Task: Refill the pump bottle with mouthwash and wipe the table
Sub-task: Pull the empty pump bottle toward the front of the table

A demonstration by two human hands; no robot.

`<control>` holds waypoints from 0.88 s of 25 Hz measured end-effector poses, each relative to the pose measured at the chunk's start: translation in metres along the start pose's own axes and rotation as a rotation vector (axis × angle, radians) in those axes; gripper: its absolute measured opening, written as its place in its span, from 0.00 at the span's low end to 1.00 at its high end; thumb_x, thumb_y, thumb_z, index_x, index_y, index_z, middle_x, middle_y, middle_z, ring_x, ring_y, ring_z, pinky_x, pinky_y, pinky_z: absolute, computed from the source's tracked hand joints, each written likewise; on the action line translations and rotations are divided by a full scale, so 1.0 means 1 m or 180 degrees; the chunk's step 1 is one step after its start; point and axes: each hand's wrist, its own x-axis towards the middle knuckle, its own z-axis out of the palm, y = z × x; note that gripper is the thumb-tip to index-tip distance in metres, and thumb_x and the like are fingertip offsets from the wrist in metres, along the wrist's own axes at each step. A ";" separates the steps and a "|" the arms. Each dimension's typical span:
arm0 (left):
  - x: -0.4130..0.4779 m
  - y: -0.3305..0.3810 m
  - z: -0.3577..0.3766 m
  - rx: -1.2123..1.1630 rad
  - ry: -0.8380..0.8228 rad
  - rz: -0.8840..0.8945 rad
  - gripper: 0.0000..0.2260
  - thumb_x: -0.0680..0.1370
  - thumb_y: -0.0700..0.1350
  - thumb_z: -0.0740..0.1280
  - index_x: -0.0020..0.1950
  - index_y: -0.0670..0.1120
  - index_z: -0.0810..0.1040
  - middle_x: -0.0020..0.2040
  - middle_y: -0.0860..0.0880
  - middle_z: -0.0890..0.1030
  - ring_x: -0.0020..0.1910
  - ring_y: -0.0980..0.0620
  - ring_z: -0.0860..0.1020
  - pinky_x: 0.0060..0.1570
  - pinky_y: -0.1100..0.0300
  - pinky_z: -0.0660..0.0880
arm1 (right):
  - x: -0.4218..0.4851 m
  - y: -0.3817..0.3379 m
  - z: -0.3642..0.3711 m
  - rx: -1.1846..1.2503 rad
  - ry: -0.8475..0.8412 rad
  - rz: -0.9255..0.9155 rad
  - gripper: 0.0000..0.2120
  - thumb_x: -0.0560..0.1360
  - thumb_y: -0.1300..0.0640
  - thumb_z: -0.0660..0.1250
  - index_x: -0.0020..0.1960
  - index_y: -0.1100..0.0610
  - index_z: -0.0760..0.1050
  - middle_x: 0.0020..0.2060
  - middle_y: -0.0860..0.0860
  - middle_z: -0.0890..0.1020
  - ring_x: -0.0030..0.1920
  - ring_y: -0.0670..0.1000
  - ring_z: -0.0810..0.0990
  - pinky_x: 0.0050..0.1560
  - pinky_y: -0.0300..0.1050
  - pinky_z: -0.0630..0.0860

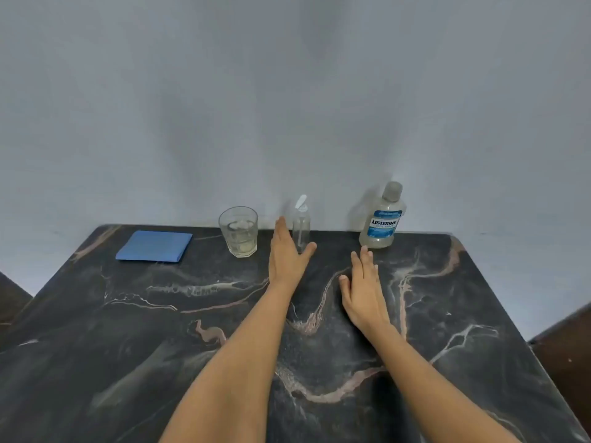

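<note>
Right hand (363, 289) flat, empty; left hand (286, 252) spread beside pump bottle (301, 230); glass (238, 232), blue cloth (154, 246) leftward.

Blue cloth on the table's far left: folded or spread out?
Folded. The blue cloth lies as a neat, thick rectangle with doubled edges on the dark marbled table.

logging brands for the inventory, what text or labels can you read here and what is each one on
"LISTERINE": on the blue and white label of the mouthwash bottle, at the back right of the table.
The smaller lines above and below that word on the same label are too blurred to read.
No readable text on the pump bottle, the glass or the blue cloth.
</note>
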 end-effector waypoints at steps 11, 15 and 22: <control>-0.011 0.000 0.004 -0.0408 0.0363 -0.0026 0.20 0.75 0.48 0.71 0.63 0.43 0.72 0.58 0.43 0.79 0.56 0.45 0.77 0.55 0.53 0.74 | -0.017 0.002 0.001 0.0130 0.0320 -0.0224 0.23 0.82 0.55 0.53 0.74 0.63 0.59 0.76 0.58 0.54 0.77 0.53 0.49 0.75 0.44 0.44; -0.082 0.004 -0.029 -0.0399 0.0350 0.0108 0.21 0.73 0.51 0.72 0.62 0.45 0.73 0.58 0.47 0.80 0.57 0.49 0.78 0.55 0.55 0.74 | -0.070 -0.007 -0.018 0.0215 0.0172 -0.0069 0.23 0.81 0.54 0.53 0.74 0.62 0.60 0.76 0.58 0.55 0.77 0.53 0.49 0.76 0.47 0.46; -0.240 0.016 -0.076 -0.0534 0.0449 0.0104 0.22 0.72 0.53 0.73 0.62 0.47 0.74 0.58 0.49 0.80 0.58 0.51 0.78 0.55 0.57 0.73 | -0.195 -0.032 -0.064 0.0352 0.0026 -0.0107 0.22 0.82 0.54 0.53 0.73 0.62 0.59 0.76 0.58 0.57 0.77 0.53 0.50 0.76 0.51 0.51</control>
